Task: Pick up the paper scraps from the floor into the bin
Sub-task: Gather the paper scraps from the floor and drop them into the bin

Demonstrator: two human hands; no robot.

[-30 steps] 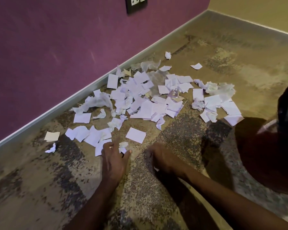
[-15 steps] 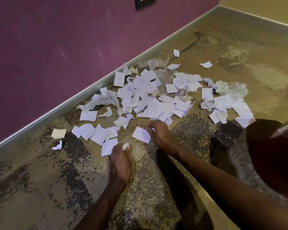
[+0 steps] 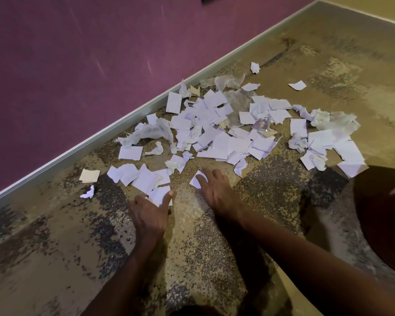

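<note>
Left hand point(image 3: 149, 212) pinches a flat scrap point(image 3: 160, 195) at lower centre; right hand point(image 3: 217, 190) presses spread fingers on another point(image 3: 197, 180). Scraps point(image 3: 226, 133) litter the floor point(image 3: 214, 258) mid-frame: light, limp, best lifted by an edge.

The paper scraps point(image 3: 221, 144) are mostly white with a faint lilac tinge; one square scrap point(image 3: 89, 175) at the left is cream. The floor point(image 3: 214, 258) is mottled tan with dark grey speckled patches. The wall point(image 3: 78, 65) is plum purple, its skirting strip point(image 3: 100, 135) pale grey-white. The far wall point(image 3: 374, 8) is mustard yellow.
</note>
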